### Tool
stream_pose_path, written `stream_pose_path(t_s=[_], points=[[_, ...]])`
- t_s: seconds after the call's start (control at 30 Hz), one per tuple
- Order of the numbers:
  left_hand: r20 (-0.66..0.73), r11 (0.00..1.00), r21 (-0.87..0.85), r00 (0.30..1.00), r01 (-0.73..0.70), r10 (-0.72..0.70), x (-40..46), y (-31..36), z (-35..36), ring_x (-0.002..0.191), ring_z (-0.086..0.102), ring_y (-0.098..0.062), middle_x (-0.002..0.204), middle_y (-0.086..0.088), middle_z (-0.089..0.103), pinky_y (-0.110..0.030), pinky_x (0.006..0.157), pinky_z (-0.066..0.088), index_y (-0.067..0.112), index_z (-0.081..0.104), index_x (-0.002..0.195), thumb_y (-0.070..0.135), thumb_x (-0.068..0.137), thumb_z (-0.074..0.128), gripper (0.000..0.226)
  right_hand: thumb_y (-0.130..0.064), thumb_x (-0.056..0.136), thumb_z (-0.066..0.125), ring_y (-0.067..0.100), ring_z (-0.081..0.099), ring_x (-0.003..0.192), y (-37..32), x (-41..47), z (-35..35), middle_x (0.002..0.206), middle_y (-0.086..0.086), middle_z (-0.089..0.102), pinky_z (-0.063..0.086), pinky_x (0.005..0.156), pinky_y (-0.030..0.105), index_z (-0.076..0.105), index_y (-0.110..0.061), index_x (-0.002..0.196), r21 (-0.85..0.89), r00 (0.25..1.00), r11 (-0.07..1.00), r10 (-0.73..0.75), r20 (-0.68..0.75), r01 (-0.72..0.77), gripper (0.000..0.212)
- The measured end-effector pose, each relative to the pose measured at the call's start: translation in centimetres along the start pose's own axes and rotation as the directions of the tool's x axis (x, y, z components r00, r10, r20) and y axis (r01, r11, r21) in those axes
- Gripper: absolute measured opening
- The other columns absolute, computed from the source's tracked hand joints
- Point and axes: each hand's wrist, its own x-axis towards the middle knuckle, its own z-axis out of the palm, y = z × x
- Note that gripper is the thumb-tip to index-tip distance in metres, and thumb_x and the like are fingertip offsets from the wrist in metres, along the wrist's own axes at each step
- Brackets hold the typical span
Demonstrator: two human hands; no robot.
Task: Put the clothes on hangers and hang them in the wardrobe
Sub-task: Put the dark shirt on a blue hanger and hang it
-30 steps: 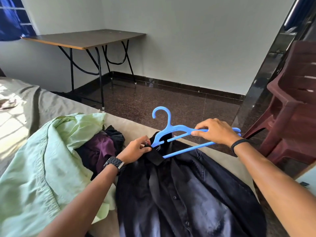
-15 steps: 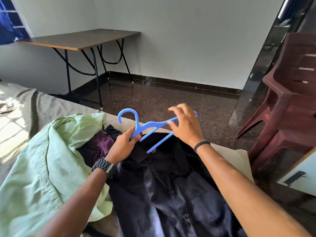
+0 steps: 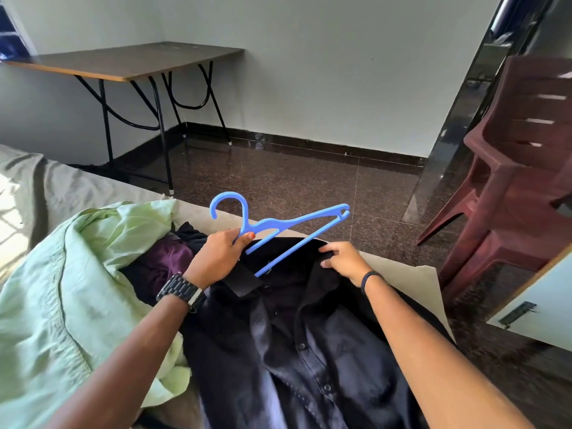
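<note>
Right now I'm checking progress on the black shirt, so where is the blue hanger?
In the head view the blue hanger is at centre, gripped near its neck by the left hand, above the black shirt's collar, which the right hand pinches.

Right hand (image 3: 342, 260) left hanger (image 3: 280, 226), now pinching shirt collar (image 3: 322, 258)

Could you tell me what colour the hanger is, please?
Blue; the hanger shows clearly in the head view.

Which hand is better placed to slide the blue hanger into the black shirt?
Left: the left hand already grips the blue hanger near its hook, while the right hand holds the black shirt collar.
</note>
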Motion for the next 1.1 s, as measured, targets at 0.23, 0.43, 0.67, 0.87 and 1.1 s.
stream_pose_path(t_s=[0.23, 0.43, 0.67, 0.87, 1.1], points=[[0.062, 0.992, 0.122, 0.998, -0.017, 0.010, 1.4, 3.6, -2.4, 0.057, 0.048, -0.016, 0.061, -0.006, 0.051, -0.028, 0.057, 0.036, 0.003, 0.048, 0.068, 0.039, 0.097, 0.048, 0.046, 0.017, 0.074, 0.063, 0.013, 0.055, 0.071, -2.4, 1.5, -8.9, 0.069, -0.002, 0.070, 0.042, 0.064, 0.014, 0.071, 0.002, 0.099, 0.148, 0.991, 0.989, 0.045, -0.124, -0.026, 0.030], [0.149, 0.971, 0.230, 0.988, -0.067, 0.033, 2.1, 5.9, -2.8, 0.065, 0.050, -0.019, 0.066, -0.005, 0.051, -0.028, 0.059, 0.037, 0.003, 0.049, 0.067, 0.041, 0.096, 0.048, 0.048, 0.019, 0.074, 0.062, 0.014, 0.056, 0.068, -4.5, 0.5, -13.2, 0.055, -0.004, 0.066, 0.043, 0.057, 0.007, 0.072, 0.004, 0.086, 0.105, 0.985, 0.994, -0.021, -0.169, 0.039, 0.022], [0.081, 0.872, 0.477, 0.994, -0.106, 0.077, 0.8, 7.1, 0.3, 0.087, 0.058, -0.033, 0.081, -0.012, 0.058, -0.035, 0.070, 0.038, 0.012, 0.039, 0.067, 0.039, 0.098, 0.044, 0.042, 0.005, 0.077, 0.065, 0.010, 0.059, 0.079, -7.6, -1.9, -11.4, 0.078, 0.002, 0.069, 0.042, 0.075, 0.018, 0.076, -0.014, 0.078, -0.250, 0.916, 0.955, -0.238, -0.324, 0.160, 0.021], [-0.095, 0.961, 0.272, 0.995, 0.061, -0.036, 0.4, 7.5, 0.7, 0.075, 0.049, -0.027, 0.080, -0.007, 0.053, -0.033, 0.067, 0.037, 0.015, 0.043, 0.067, 0.040, 0.098, 0.046, 0.039, -0.001, 0.080, 0.060, 0.016, 0.061, 0.071, -8.8, -5.4, -8.6, 0.091, 0.006, 0.062, 0.044, 0.046, 0.018, 0.063, -0.013, 0.106, -0.117, 0.976, 0.983, -0.162, -0.149, 0.145, 0.028], [-0.155, 0.990, 0.124, 0.987, 0.066, -0.047, -1.0, 8.3, 0.8, 0.067, 0.051, -0.024, 0.064, 0.001, 0.049, -0.032, 0.061, 0.035, 0.012, 0.049, 0.068, 0.039, 0.097, 0.048, 0.040, 0.006, 0.087, 0.048, 0.016, 0.058, 0.068, -8.4, -9.7, -5.7, 0.084, 0.010, 0.053, 0.053, 0.049, 0.026, 0.050, -0.004, 0.115, 0.378, 0.995, 0.925, -0.006, 0.101, -0.033, 0.030]])
